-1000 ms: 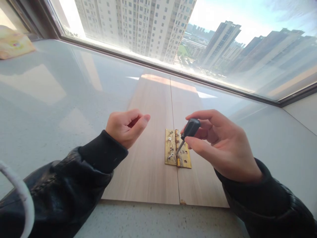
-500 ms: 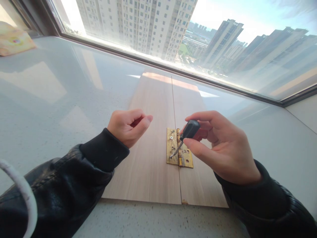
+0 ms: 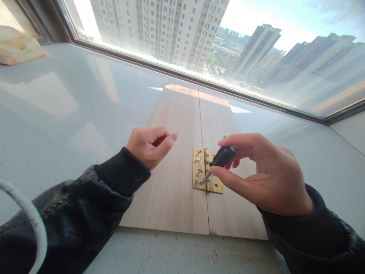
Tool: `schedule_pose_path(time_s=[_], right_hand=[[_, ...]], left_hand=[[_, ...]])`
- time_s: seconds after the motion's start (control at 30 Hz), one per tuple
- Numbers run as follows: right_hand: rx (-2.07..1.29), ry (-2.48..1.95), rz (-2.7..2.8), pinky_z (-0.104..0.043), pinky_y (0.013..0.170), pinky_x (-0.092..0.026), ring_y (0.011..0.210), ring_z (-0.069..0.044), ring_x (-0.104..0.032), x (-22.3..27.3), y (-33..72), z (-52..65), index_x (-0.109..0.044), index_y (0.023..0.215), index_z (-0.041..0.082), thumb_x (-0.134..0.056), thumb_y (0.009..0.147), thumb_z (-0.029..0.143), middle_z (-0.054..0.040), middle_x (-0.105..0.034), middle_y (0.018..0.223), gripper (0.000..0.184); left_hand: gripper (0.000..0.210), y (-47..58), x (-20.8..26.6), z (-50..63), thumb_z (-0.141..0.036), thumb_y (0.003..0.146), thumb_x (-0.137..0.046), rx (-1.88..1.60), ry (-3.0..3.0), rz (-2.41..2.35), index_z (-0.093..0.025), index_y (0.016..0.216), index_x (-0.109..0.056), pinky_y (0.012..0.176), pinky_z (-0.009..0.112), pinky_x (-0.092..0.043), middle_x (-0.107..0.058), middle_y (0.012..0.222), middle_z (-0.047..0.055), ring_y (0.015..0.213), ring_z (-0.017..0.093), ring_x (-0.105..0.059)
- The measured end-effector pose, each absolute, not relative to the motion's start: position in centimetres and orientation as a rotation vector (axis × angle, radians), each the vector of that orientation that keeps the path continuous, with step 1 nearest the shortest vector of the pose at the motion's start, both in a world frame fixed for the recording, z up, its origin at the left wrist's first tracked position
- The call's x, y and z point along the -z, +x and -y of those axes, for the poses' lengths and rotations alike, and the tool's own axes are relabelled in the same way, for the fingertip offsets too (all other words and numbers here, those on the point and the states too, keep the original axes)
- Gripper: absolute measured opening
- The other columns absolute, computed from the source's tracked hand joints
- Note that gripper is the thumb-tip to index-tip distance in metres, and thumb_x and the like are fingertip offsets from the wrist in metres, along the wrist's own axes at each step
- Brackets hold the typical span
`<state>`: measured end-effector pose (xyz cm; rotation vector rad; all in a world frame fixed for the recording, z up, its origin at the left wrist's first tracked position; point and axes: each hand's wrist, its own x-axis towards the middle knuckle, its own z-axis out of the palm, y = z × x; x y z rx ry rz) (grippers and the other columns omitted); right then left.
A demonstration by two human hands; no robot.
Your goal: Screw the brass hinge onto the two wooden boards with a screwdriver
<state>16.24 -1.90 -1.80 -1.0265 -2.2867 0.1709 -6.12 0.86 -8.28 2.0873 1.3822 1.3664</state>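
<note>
Below one window (image 3: pixel 185 38), two boards (image 3: pixel 171 198) are laid edge to edge. The left hand (image 3: pixel 152 146) is curled closed, the right hand (image 3: pixel 265 171) bent in a pinch. The seam (image 3: pixel 207 213) is spanned by one brass hinge (image 3: pixel 201 167), scuffed and stained, partly hidden by one black screwdriver (image 3: pixel 223 156) gripped in that pinch.

Speckled pale sill (image 3: pixel 171 253): two wood-grain boards (image 3: pixel 171 190) side by side; patterned pack (image 3: pixel 17 45) far left.

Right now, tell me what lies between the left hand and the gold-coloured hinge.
In the head view, only the bare surface of the wooden board shows between the left hand and the gold-coloured hinge.
</note>
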Motion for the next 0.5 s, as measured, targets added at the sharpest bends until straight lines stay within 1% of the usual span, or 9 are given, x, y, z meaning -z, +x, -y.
schedule_pose_path(time_s=[0.2, 0.4, 0.5], right_hand=[[-0.059, -1.011, 2.307, -0.028, 0.052, -0.052, 0.052, -0.011, -0.058, 1.58, 16.37, 2.3, -0.056, 0.101, 0.023, -0.072, 0.069, 0.022, 0.003, -0.066, 0.07, 0.036], [0.064, -0.958, 2.362, -0.025, 0.048, -0.048, 0.054, -0.011, -0.06, 1.29, 16.23, 2.64, -0.056, 0.098, 0.021, -0.071, 0.071, 0.023, 0.002, -0.066, 0.07, 0.031], [0.083, -0.923, 2.376, -0.025, 0.049, -0.048, 0.054, -0.01, -0.059, 1.23, 16.27, 2.68, -0.057, 0.099, 0.019, -0.071, 0.071, 0.022, 0.0017, -0.065, 0.07, 0.031]], left_hand=[[0.031, -6.1, 8.3, -0.75, -0.028, 0.077, -0.055, -1.342, 2.062, -1.411, -0.018, 0.049, -0.047, 0.04, 0.022, -0.027, -0.029, 0.043, -0.006, 0.041, 0.007, -0.028], [0.032, -6.14, 8.23, -0.79, -0.028, 0.077, -0.055, -1.326, 2.073, -1.408, -0.019, 0.048, -0.045, 0.04, 0.022, -0.027, -0.029, 0.043, -0.006, 0.041, 0.008, -0.028], [0.031, -6.13, 8.26, -0.8, -0.027, 0.077, -0.055, -1.324, 2.075, -1.403, -0.018, 0.048, -0.046, 0.04, 0.022, -0.027, -0.028, 0.043, -0.006, 0.041, 0.007, -0.028]])
